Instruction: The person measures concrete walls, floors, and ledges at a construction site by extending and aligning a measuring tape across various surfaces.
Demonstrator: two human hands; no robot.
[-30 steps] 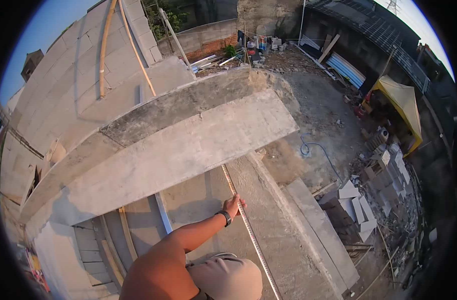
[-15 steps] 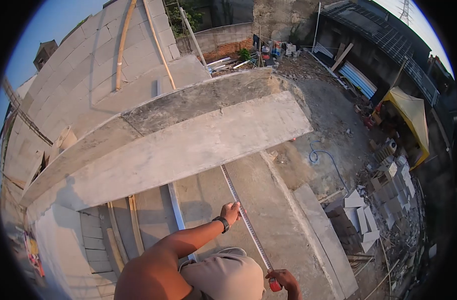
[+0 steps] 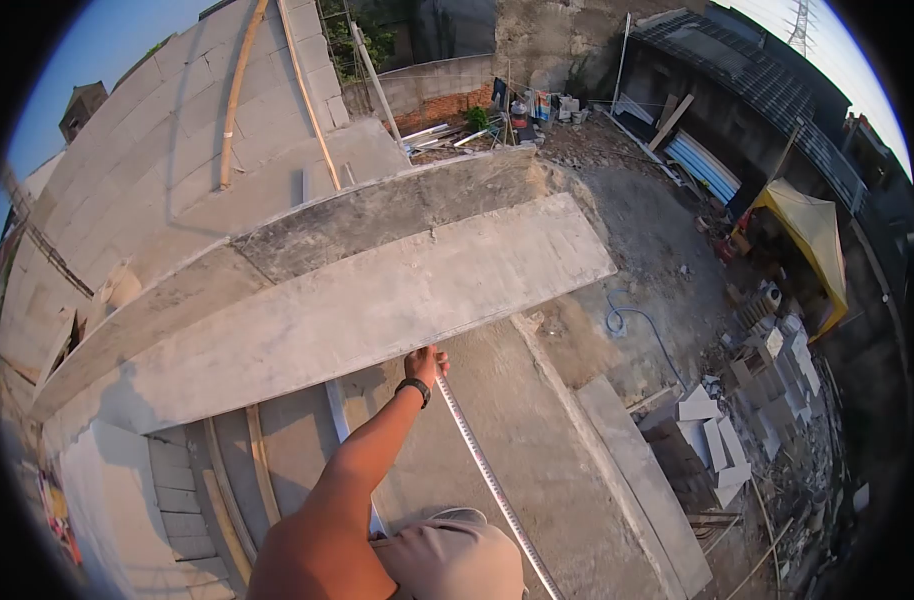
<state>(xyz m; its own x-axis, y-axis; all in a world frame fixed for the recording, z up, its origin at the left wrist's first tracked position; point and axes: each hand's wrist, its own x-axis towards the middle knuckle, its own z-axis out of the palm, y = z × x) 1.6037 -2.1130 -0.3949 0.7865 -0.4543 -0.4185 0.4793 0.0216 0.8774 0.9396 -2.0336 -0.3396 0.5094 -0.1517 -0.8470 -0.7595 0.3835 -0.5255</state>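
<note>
My left hand (image 3: 426,364), with a dark watch (image 3: 414,389) at its wrist, is closed on the upper part of an extended tape measure (image 3: 485,470), right at the near edge of a raised concrete slab (image 3: 377,310). From there the tape runs down and to the right over the lower concrete surface (image 3: 537,470) and leaves the bottom of the view. My right hand is out of view, and so is the tape's case. My knee (image 3: 457,565) shows at the bottom.
Wooden strips (image 3: 259,455) and a metal bar (image 3: 338,410) lie below the slab at left. A block wall (image 3: 177,130) rises behind. Far below at right are a blue hose (image 3: 649,318), stacked pale blocks (image 3: 712,440) and a yellow canopy (image 3: 807,225).
My left hand has moved up along the tape to the slab's edge. My right hand, seen with the red tape case half a second ago, has left the view.
</note>
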